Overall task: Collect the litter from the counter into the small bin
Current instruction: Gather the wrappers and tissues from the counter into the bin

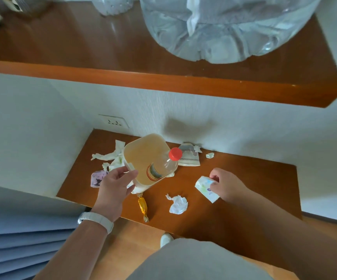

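Observation:
A small cream bin [141, 152] is held above the low wooden counter [254, 199], my left hand [115, 186] gripping its near rim. A clear plastic bottle with a red cap [164, 165] sticks out of the bin. My right hand [227, 183] is closed on a white printed wrapper [206, 187] lying on the counter. Loose litter lies around: a crumpled white tissue [178, 204], a gold candy wrapper [142, 207], torn tissue strips [111, 154], a pink packet [97, 178], a folded paper packet [189, 158] and a tiny scrap [210, 155].
An upper wooden shelf [163, 81] overhangs the counter and carries large clear plastic bags [224, 27]. A wall socket [114, 121] sits behind the counter's left end. Blue-grey curtain folds [22, 229] hang at the left. My knee [193, 259] is below the counter edge.

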A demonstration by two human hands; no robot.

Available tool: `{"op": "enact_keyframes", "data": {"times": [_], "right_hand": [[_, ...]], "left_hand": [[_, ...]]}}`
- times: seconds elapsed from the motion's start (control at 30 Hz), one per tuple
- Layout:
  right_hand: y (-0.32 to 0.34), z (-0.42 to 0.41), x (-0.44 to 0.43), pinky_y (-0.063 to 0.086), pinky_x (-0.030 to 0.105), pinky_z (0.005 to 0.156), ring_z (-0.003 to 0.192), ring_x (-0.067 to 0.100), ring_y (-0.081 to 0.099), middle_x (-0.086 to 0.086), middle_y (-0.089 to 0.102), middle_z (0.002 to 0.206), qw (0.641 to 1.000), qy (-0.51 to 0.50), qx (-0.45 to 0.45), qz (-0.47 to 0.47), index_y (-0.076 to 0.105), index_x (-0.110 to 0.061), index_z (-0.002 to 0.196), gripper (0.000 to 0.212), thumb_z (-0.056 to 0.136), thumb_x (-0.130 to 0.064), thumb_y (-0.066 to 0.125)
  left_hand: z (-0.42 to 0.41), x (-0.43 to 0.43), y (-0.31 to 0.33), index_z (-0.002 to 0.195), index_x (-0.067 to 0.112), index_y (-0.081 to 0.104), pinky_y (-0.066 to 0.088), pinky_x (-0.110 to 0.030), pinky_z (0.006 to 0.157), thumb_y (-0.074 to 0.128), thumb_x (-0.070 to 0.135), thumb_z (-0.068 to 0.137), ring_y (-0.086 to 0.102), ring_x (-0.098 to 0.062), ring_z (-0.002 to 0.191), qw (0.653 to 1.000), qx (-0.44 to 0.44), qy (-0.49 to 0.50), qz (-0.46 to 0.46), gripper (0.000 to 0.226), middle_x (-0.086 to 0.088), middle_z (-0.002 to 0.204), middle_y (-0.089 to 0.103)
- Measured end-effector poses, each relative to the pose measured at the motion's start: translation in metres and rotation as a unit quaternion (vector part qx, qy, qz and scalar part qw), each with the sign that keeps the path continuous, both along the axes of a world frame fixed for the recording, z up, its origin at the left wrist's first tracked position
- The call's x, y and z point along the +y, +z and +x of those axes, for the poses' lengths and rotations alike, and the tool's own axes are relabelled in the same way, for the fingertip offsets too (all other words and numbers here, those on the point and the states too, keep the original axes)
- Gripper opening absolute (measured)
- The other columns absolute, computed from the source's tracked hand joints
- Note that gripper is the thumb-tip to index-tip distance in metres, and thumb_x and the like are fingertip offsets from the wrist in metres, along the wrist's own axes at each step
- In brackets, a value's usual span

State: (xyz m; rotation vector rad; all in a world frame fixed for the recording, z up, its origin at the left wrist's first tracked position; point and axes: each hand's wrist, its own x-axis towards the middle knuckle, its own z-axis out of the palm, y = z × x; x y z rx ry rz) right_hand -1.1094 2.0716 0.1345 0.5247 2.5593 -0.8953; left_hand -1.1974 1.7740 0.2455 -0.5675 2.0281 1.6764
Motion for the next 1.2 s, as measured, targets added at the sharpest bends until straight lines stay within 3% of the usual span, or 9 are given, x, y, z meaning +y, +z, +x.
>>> {"op": "enact_keyframes", "data": {"times": [0.1, 0.27, 0.43, 0.7, 0.93, 1.07, 1.2], "right_hand": [[0.034, -0.008, 0.003, 0.052, 0.022, 0.061, 0.080, 0.011, 0.063, -0.011, 0.060, 0.095, 0.997, -0.048, 0.050, -0.034, 0.053, -0.028, 0.106, 0.016, 0.092, -0.025, 0.058], [0.101, -0.028, 0.001, 0.051, 0.032, 0.060, 0.082, 0.015, 0.063, -0.005, 0.065, 0.092, 0.980, -0.075, 0.158, -0.093, 0.057, -0.026, 0.101, 0.013, 0.089, -0.023, 0.057], [0.151, -0.048, -0.015, 0.051, 0.028, 0.058, 0.080, 0.009, 0.065, -0.003, 0.066, 0.089, 0.943, -0.092, 0.254, -0.194, 0.062, -0.025, 0.098, 0.011, 0.088, -0.019, 0.065], [0.150, -0.073, -0.053, 0.051, 0.027, 0.064, 0.079, 0.011, 0.064, -0.005, 0.066, 0.088, 0.956, 0.054, 0.183, -0.221, 0.066, -0.025, 0.093, 0.015, 0.084, -0.014, 0.069], [0.132, -0.074, -0.067, 0.051, 0.023, 0.073, 0.079, 0.000, 0.060, -0.011, 0.067, 0.088, 0.954, 0.121, 0.166, -0.216, 0.068, -0.030, 0.091, 0.009, 0.084, -0.028, 0.073], [0.122, -0.077, -0.058, 0.052, 0.025, 0.077, 0.082, 0.002, 0.062, -0.011, 0.068, 0.088, 0.953, 0.085, 0.179, -0.231, 0.071, -0.030, 0.092, 0.007, 0.090, -0.032, 0.065], [0.093, -0.082, -0.036, 0.050, 0.028, 0.069, 0.085, 0.011, 0.064, -0.007, 0.070, 0.092, 0.965, 0.010, 0.171, -0.200, 0.070, -0.026, 0.096, 0.014, 0.094, -0.032, 0.058]], "left_hand": [[-0.001, 0.004, 0.001, 0.125, 0.012, 0.065, 0.054, -0.043, 0.106, 0.069, 0.016, 0.098, 0.066, -0.022, 0.116, 1.000, -0.004, -0.001, 0.001, 0.028, -0.005, 0.120, 0.072], [-0.002, 0.003, 0.006, 0.119, 0.012, 0.065, 0.055, -0.042, 0.105, 0.068, 0.011, 0.098, 0.066, -0.013, 0.103, 0.999, -0.008, -0.034, -0.006, 0.022, -0.002, 0.111, 0.071], [0.001, -0.005, 0.006, 0.121, 0.011, 0.067, 0.055, -0.042, 0.104, 0.071, 0.013, 0.095, 0.068, -0.018, 0.109, 0.996, -0.017, -0.080, -0.022, 0.027, -0.006, 0.114, 0.074], [0.010, -0.013, 0.005, 0.121, 0.012, 0.069, 0.054, -0.043, 0.106, 0.073, 0.016, 0.093, 0.068, -0.026, 0.118, 0.994, -0.037, -0.098, -0.024, 0.029, -0.008, 0.120, 0.075], [0.008, -0.021, 0.006, 0.118, 0.016, 0.069, 0.057, -0.041, 0.103, 0.075, 0.017, 0.092, 0.070, -0.025, 0.116, 0.996, -0.037, -0.079, -0.031, 0.026, -0.006, 0.119, 0.075], [0.006, -0.022, 0.005, 0.118, 0.014, 0.070, 0.059, -0.034, 0.094, 0.073, 0.018, 0.094, 0.069, -0.023, 0.115, 0.997, -0.019, -0.066, -0.038, 0.024, -0.007, 0.117, 0.074], [0.003, -0.018, 0.003, 0.120, 0.013, 0.068, 0.059, -0.036, 0.096, 0.072, 0.018, 0.095, 0.068, -0.022, 0.115, 0.998, -0.023, -0.046, -0.033, 0.026, -0.006, 0.119, 0.074]]}}
